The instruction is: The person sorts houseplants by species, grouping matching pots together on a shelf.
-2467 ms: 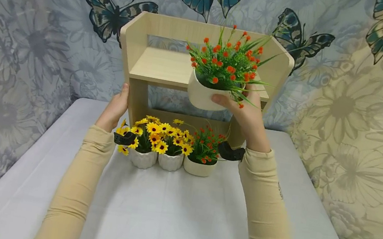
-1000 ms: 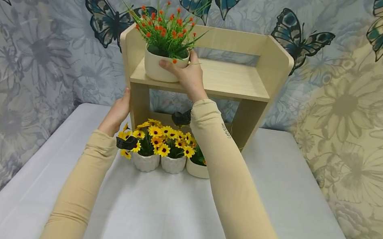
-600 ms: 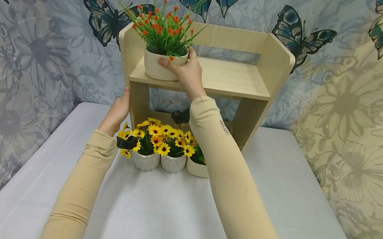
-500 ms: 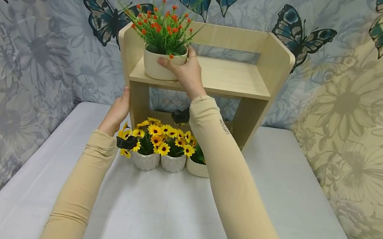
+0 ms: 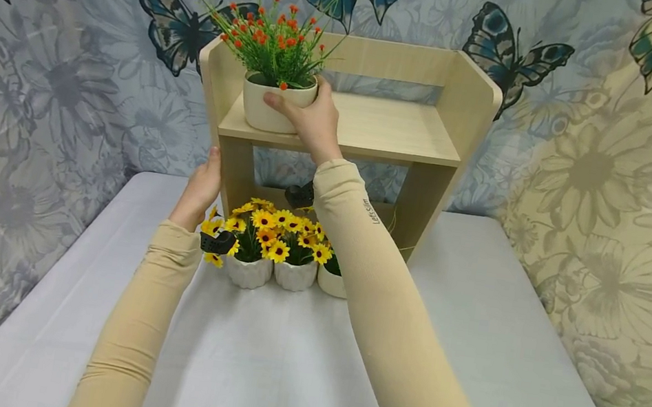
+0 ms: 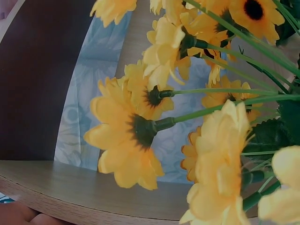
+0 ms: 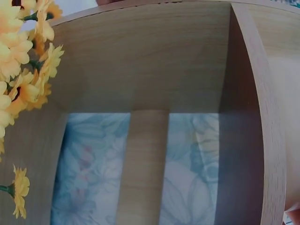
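My right hand [image 5: 315, 118] grips the right side of a white pot [image 5: 270, 109], thumb across its front. In the pot grows an artificial plant with small red flowers [image 5: 276, 40]. The pot stands upright at the left end of the upper board of a light wooden shelf [image 5: 399, 130]. My left hand [image 5: 199, 189] rests against the outside of the shelf's left side panel, fingers pointing up. Just right of that hand, yellow daisies [image 5: 263, 222] stand in two white pots, and their blooms [image 6: 136, 131] crowd the left wrist view.
Another cream pot [image 5: 332, 282] stands right of the daisies, partly hidden by my right forearm. The shelf's lower compartment [image 7: 150, 61] has an open back crossed by a slat. A white cloth [image 5: 271, 370] covers the table, and a butterfly-patterned wall [image 5: 79, 92] stands behind.
The right hand has carried the red-flowered pot from in front of the shelf's right half leftward onto its upper board. Lately it has barely moved. The left hand has stayed at the side panel.
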The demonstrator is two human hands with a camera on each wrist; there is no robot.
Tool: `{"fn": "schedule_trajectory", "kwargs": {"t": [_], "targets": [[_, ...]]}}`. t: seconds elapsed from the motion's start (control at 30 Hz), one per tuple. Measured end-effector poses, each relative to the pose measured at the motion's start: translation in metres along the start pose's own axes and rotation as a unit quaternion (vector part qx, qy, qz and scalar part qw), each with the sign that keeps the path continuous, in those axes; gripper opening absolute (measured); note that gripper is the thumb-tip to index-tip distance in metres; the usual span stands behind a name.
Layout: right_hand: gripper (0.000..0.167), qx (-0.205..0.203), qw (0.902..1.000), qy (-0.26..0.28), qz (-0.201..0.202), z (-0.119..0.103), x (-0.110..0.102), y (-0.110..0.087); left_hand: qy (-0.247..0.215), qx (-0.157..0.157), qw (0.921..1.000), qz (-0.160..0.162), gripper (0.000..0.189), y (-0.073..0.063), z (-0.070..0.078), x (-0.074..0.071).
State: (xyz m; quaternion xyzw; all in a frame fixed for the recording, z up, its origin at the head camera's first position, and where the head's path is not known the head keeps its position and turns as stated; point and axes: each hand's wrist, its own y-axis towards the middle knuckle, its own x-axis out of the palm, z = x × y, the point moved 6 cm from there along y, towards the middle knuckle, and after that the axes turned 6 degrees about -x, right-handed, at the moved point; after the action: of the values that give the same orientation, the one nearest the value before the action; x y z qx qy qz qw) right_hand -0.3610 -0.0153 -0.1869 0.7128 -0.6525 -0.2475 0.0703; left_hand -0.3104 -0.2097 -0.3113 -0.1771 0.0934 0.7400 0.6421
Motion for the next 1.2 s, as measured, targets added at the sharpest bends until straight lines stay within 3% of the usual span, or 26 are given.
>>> {"fn": "schedule_trajectory", "kwargs": {"t": [0.33, 0.67, 0.8, 1.0, 1.2], "targets": [[0.101, 0.002, 0.9998, -0.019, -0.009, -0.001, 0.002, -0.003, 0.006, -0.008, 0.9999, -0.006, 0.086, -0.003, -0.001, 0.001], [0.099, -0.025, 0.9966, 0.078, -0.004, 0.003, -0.008, -0.013, 0.002, 0.001, 1.0, 0.001, 0.087, -0.001, 0.001, -0.001], [0.087, -0.053, 0.989, 0.138, 0.003, 0.0, -0.016, -0.022, -0.007, 0.003, 1.0, -0.002, 0.085, 0.0, 0.002, 0.001], [0.069, -0.085, 0.9733, 0.212, 0.017, -0.011, -0.034, -0.053, -0.014, 0.002, 0.9999, -0.003, 0.084, 0.001, 0.001, 0.003], [0.062, -0.118, 0.9575, 0.262, 0.017, 0.007, -0.048, -0.073, -0.021, 0.009, 0.9997, 0.004, 0.085, 0.0, 0.002, 0.001]]}}
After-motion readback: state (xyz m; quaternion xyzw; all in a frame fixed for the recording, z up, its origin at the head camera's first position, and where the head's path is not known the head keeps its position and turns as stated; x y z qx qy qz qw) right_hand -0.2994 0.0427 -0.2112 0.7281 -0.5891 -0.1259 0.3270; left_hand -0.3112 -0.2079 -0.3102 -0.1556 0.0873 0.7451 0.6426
